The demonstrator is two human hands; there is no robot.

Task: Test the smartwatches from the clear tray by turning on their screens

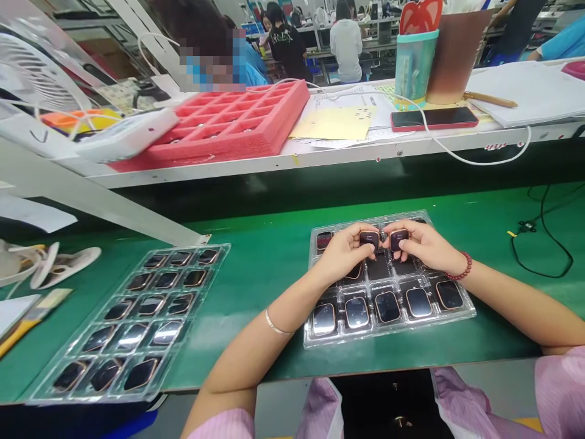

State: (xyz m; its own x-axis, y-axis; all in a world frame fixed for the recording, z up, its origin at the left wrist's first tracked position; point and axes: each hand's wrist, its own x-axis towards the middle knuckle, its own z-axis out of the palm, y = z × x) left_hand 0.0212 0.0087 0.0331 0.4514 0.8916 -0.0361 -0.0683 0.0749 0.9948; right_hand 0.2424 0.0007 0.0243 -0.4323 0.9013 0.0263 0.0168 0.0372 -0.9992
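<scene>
Over a clear plastic tray [388, 332] on the green bench, both my hands are raised close together. My left hand [345, 247] pinches a smartwatch body [369, 239] with a dark screen and gold-coloured rim. Between the thumb and fingers of my right hand [420, 244] is a second smartwatch body [398, 239], its dark face turned up. The two watch bodies are apart, side by side. Below them, a front row of watch bodies [387, 306] lies in the tray's pockets. Part of the tray's rear rows is hidden by my hands.
Another clear tray [176, 366] of watch bodies lies to the left. A brush [39, 314] rests at the far left edge. On the shelf are a red foam tray [283, 137], a phone [434, 119] and a cup [414, 67]. A black cable [543, 244] lies right.
</scene>
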